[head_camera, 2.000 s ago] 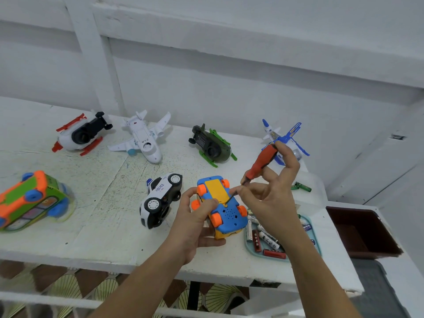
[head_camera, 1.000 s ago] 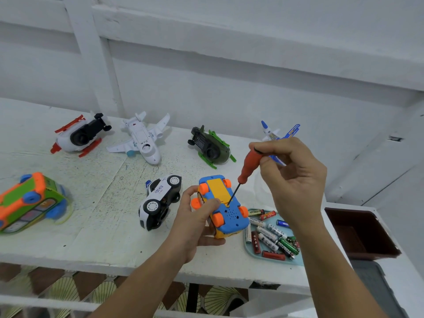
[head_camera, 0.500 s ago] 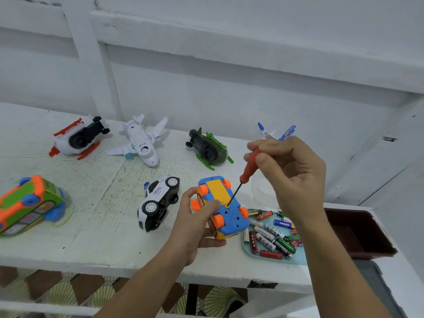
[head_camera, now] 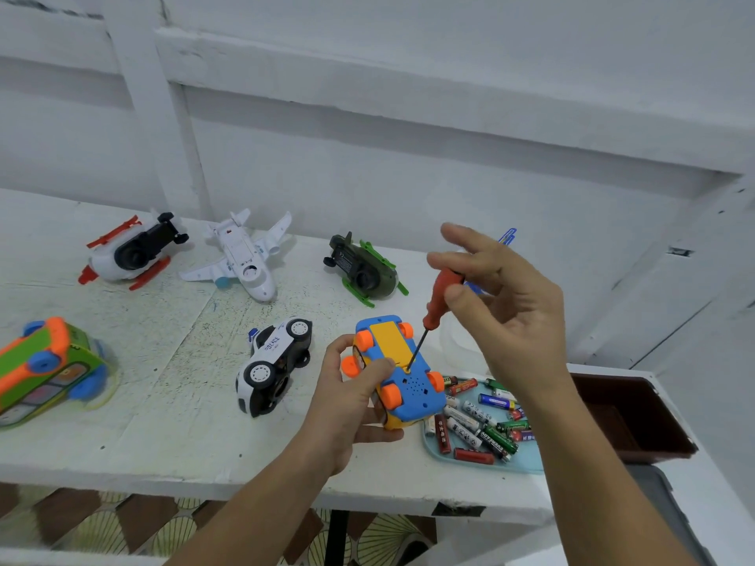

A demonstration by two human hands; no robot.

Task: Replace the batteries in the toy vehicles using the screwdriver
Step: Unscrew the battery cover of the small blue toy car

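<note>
Head view: the left grip point(head_camera: 347, 398) is curled round an upturned blue car point(head_camera: 412, 398), holding it just above the counter point(head_camera: 163, 422) near the front edge. The right grip point(head_camera: 506, 316) pinches the red screwdriver point(head_camera: 439, 296) between thumb and forefinger, the other fingers spread loose. The tip sits at the near edge of the yellow cover point(head_camera: 390, 341). Batteries point(head_camera: 470, 418) lie in a tray point(head_camera: 527, 467) just right of the car; a police car point(head_camera: 273, 361) rests to the left.

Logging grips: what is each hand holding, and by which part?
Left hand grips the blue toy car by its side; right hand pinches the screwdriver by its red handle.
</note>
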